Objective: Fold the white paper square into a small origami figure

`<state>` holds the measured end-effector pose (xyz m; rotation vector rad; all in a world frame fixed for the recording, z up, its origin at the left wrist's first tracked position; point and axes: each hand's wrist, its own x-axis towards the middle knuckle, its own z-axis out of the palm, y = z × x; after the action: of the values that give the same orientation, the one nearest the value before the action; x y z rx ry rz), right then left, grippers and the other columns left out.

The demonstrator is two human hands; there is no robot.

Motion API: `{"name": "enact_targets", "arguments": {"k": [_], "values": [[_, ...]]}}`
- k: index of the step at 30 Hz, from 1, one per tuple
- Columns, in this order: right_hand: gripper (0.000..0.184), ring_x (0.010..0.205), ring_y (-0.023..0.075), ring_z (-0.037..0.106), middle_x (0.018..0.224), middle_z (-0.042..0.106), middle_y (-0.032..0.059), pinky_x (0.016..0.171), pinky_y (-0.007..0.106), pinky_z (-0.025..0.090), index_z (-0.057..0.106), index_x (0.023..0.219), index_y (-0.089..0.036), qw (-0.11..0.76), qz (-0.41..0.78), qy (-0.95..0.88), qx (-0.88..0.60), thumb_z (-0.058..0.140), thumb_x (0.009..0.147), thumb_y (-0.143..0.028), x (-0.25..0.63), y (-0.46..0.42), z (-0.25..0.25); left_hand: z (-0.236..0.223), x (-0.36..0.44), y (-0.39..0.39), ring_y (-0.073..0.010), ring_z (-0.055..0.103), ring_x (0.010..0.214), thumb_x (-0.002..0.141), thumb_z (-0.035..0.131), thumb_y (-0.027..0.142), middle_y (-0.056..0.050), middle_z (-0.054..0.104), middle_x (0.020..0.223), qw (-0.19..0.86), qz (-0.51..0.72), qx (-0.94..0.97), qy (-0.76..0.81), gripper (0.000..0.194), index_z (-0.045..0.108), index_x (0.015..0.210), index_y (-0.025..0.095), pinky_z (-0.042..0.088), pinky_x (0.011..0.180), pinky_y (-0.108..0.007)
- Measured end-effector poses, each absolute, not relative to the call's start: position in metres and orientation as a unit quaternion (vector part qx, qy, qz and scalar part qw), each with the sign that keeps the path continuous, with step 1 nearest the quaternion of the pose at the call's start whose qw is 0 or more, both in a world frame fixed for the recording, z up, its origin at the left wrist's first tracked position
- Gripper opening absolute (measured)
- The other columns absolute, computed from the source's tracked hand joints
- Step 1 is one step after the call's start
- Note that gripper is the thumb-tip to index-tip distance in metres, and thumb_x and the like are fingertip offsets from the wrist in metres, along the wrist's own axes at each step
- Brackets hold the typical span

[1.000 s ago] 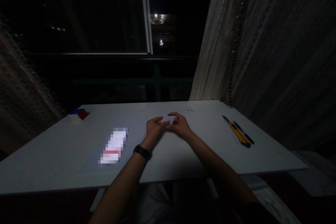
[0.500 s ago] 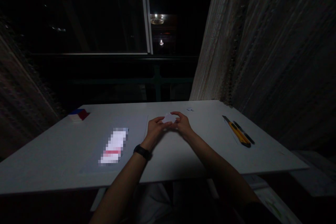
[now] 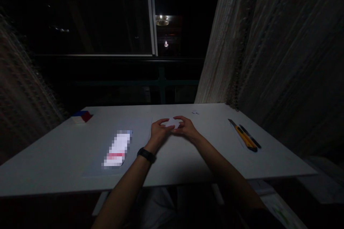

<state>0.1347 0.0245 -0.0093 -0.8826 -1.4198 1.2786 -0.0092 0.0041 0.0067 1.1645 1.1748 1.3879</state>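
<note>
As left hand [image 3: 158, 131] and right hand [image 3: 189, 129] pinch white paper [image 3: 171, 123] in narrow grip, it seems light, creasable; edges safest.

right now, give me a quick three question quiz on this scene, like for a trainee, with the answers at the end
1. True or false: the left hand and the right hand are both on the small white piece.

2. Which of these lies right beside the yellow cutter?
A) the multicoloured cube
B) the slim black pen-like item
C) the glowing rectangle

3. Fill in the missing word: the dark wristband is worn on the person's ____ side.

Key: 1 true; 2 B; 3 left
</note>
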Motion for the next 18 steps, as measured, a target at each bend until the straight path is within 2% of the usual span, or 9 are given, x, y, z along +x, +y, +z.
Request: {"name": "enact_targets", "arguments": {"k": [5, 8, 11, 14, 17, 18], "values": [[0.058, 0.040, 0.0084, 0.047, 0.045, 0.051, -0.0092, 0.042, 0.021, 0.039, 0.057, 0.093, -0.015, 0.532, 0.524, -0.513, -0.422, 0.072, 0.037, -0.013, 0.129, 0.025, -0.007, 0.008, -0.008, 0.002, -0.0144, 0.059, 0.050, 0.039, 0.083, 0.023, -0.003, 0.063, 0.055, 0.512, 0.575, 0.460, 0.443, 0.060, 0.062, 0.094, 0.007, 0.044, 0.054, -0.025], [0.059, 0.042, 0.0098, 0.050, 0.051, 0.056, -0.0063, 0.042, 0.021, 0.039, 0.057, 0.095, -0.015, 0.557, 0.533, -0.467, -0.434, 0.070, 0.037, -0.011, 0.125, 0.024, -0.009, 0.007, -0.007, 0.001, -0.0169, 0.062, 0.057, 0.037, 0.084, 0.023, -0.007, 0.067, 0.063, 0.553, 0.575, 0.441, 0.410, 0.066, 0.060, 0.097, 0.007, 0.047, 0.060, -0.028], [0.064, 0.047, 0.0107, 0.054, 0.057, 0.059, -0.0046, 0.047, 0.022, 0.042, 0.056, 0.101, -0.015, 0.561, 0.542, -0.475, -0.407, 0.072, 0.039, -0.014, 0.123, 0.025, -0.013, 0.004, -0.008, 0.003, -0.0166, 0.062, 0.057, 0.037, 0.084, 0.023, -0.008, 0.068, 0.066, 0.553, 0.585, 0.428, 0.411, 0.063, 0.061, 0.094, 0.007, 0.047, 0.060, -0.028], [0.066, 0.052, 0.0116, 0.057, 0.058, 0.060, -0.0045, 0.052, 0.024, 0.046, 0.054, 0.104, -0.016, 0.531, 0.560, -0.513, -0.376, 0.076, 0.042, -0.017, 0.130, 0.028, -0.015, 0.002, -0.011, 0.005, -0.0150, 0.060, 0.055, 0.042, 0.083, 0.023, -0.007, 0.066, 0.063, 0.527, 0.587, 0.445, 0.425, 0.056, 0.062, 0.091, 0.006, 0.045, 0.056, -0.025], [0.069, 0.061, 0.0148, 0.062, 0.069, 0.065, -0.0011, 0.060, 0.030, 0.050, 0.054, 0.106, -0.018, 0.444, 0.618, -0.542, -0.357, 0.079, 0.041, -0.014, 0.149, 0.033, -0.013, 0.001, -0.013, 0.006, -0.0119, 0.054, 0.048, 0.044, 0.081, 0.021, -0.003, 0.063, 0.057, 0.489, 0.589, 0.446, 0.464, 0.057, 0.062, 0.097, 0.006, 0.040, 0.048, -0.023], [0.067, 0.063, 0.0148, 0.062, 0.071, 0.065, -0.0004, 0.062, 0.031, 0.051, 0.055, 0.105, -0.019, 0.440, 0.621, -0.539, -0.360, 0.079, 0.042, -0.014, 0.156, 0.034, -0.010, 0.002, -0.013, 0.006, -0.0113, 0.053, 0.046, 0.044, 0.080, 0.019, -0.002, 0.061, 0.054, 0.482, 0.583, 0.452, 0.473, 0.058, 0.062, 0.098, 0.006, 0.039, 0.046, -0.023]]}}
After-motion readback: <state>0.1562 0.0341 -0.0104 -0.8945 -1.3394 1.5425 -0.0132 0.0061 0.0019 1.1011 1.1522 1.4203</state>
